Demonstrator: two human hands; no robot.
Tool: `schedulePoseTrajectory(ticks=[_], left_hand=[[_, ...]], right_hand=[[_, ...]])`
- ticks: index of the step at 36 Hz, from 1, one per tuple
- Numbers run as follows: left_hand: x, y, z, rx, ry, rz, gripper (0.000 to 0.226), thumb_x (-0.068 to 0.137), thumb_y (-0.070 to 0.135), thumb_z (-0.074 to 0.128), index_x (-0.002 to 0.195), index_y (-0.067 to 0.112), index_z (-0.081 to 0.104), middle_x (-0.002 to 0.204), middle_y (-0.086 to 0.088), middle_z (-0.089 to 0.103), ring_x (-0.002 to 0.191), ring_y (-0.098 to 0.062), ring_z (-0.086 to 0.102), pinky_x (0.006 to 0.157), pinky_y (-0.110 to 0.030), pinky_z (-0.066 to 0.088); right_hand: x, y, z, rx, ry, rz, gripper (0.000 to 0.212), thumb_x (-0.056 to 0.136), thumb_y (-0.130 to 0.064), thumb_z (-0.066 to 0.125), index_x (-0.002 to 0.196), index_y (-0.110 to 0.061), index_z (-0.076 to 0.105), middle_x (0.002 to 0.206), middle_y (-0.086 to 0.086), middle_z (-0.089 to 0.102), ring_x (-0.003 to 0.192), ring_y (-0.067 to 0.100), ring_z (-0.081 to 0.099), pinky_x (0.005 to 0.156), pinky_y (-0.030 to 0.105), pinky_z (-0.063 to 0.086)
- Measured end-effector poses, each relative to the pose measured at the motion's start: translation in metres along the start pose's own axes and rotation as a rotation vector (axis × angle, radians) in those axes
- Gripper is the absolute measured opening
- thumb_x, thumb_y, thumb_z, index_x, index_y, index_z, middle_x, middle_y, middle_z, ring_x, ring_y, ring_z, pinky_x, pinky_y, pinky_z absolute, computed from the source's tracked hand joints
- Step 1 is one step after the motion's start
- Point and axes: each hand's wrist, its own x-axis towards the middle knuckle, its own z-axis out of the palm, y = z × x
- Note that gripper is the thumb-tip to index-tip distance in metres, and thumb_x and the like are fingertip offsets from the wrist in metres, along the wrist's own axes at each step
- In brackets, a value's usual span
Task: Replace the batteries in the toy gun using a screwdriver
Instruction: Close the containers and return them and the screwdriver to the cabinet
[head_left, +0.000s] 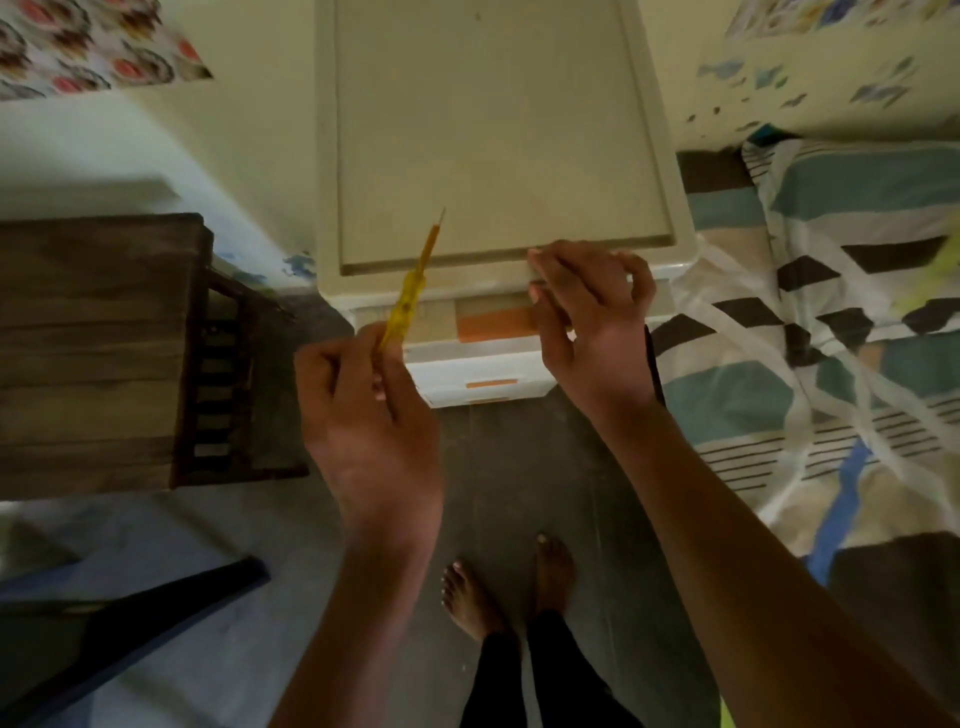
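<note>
My left hand (363, 415) grips the handle of a yellow see-through screwdriver (410, 291), its thin tip pointing up and away over the top of a white plastic drawer unit (493, 130). My right hand (587, 322) is at the unit's front edge, fingers loosely curled beside the top drawer with the orange handle (493, 322); whether the fingers touch the drawer I cannot tell. No toy gun or batteries are in view.
A dark wooden stool (98, 353) stands to the left. A bed with a striped and patterned sheet (831, 338) fills the right. A dark bar (135, 634) lies on the grey floor at lower left. My bare feet (509, 587) stand before the drawers.
</note>
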Motion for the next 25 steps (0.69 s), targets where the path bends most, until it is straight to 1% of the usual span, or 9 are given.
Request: schedulePoseTrajectory(ticks=[4,7,11,14,18,20,23,24,25], left_hand=[[-0.058,-0.015,-0.012,-0.047,-0.029,-0.044,0.016,0.102,0.003,0.062,0.112,-0.001,0.074,0.104,-0.006,0.055,0.086,-0.015,0.056,0.077,-0.011,0.046],[-0.100,-0.034,-0.014,-0.027,-0.069,-0.102,0.018,0.101,0.003,0.062,0.112,-0.003,0.073,0.102,-0.010,0.058,0.085,-0.015,0.058,0.075,-0.016,0.049],[-0.136,-0.057,0.001,-0.020,-0.118,-0.177,0.017,0.099,0.004,0.062,0.109,-0.003,0.074,0.100,-0.006,0.057,0.080,-0.019,0.060,0.076,-0.009,0.045],[-0.138,-0.072,0.029,-0.055,-0.128,-0.276,0.023,0.102,0.014,0.056,0.107,-0.001,0.073,0.101,-0.005,0.055,0.077,-0.019,0.061,0.073,-0.008,0.046],[-0.113,-0.093,0.080,0.018,-0.143,-0.364,0.020,0.103,0.015,0.059,0.101,0.002,0.073,0.102,-0.014,0.062,0.079,-0.016,0.063,0.068,-0.032,0.058],[-0.095,-0.101,0.105,0.050,-0.148,-0.360,0.015,0.101,0.010,0.062,0.099,0.001,0.074,0.104,-0.016,0.064,0.082,-0.016,0.062,0.073,-0.029,0.057],[-0.067,-0.105,0.132,0.068,-0.164,-0.309,0.012,0.099,0.005,0.063,0.100,0.000,0.074,0.110,-0.020,0.064,0.087,-0.018,0.062,0.080,-0.006,0.045],[-0.059,-0.106,0.140,0.074,-0.167,-0.295,0.012,0.098,0.005,0.063,0.101,0.001,0.074,0.115,-0.020,0.064,0.093,-0.020,0.065,0.084,-0.004,0.045],[-0.049,-0.108,0.150,0.077,-0.166,-0.286,0.012,0.098,0.005,0.064,0.101,0.001,0.074,0.121,-0.020,0.063,0.102,-0.023,0.068,0.090,-0.009,0.048]], right_hand=[[0.001,-0.001,-0.001,-0.011,0.005,-0.001,0.025,0.100,-0.016,0.062,0.121,-0.010,0.074,0.124,0.008,0.071,0.118,0.025,0.067,0.105,0.054,0.041],[-0.004,0.000,0.002,-0.043,0.001,-0.022,0.029,0.100,-0.013,0.059,0.125,-0.009,0.073,0.126,0.010,0.070,0.121,0.027,0.065,0.106,0.056,0.041],[-0.011,0.002,0.004,-0.105,-0.049,-0.060,0.044,0.092,-0.006,0.057,0.135,-0.006,0.065,0.132,0.016,0.066,0.129,0.032,0.056,0.111,0.055,0.036],[-0.013,0.002,0.009,-0.113,0.031,-0.050,0.043,0.092,0.000,0.057,0.133,-0.007,0.068,0.134,0.018,0.065,0.130,0.031,0.044,0.106,0.051,0.042],[-0.018,0.003,0.009,-0.087,0.018,-0.048,0.043,0.097,-0.003,0.054,0.138,-0.010,0.063,0.142,0.013,0.056,0.133,0.032,0.039,0.108,0.052,0.041],[-0.022,0.003,0.010,-0.084,0.018,-0.043,0.040,0.100,-0.004,0.053,0.138,-0.007,0.063,0.140,0.019,0.059,0.134,0.033,0.041,0.109,0.053,0.041],[-0.025,0.002,0.011,-0.081,0.047,-0.058,0.037,0.099,-0.002,0.061,0.136,-0.002,0.064,0.137,0.026,0.060,0.133,0.041,0.049,0.109,0.053,0.042],[-0.027,0.002,0.011,-0.074,0.054,-0.068,0.036,0.099,-0.001,0.060,0.135,-0.001,0.064,0.137,0.027,0.059,0.132,0.044,0.052,0.108,0.054,0.042],[-0.028,0.002,0.012,-0.061,0.054,-0.074,0.036,0.100,0.000,0.058,0.136,0.000,0.063,0.137,0.028,0.058,0.132,0.046,0.052,0.107,0.055,0.043]])
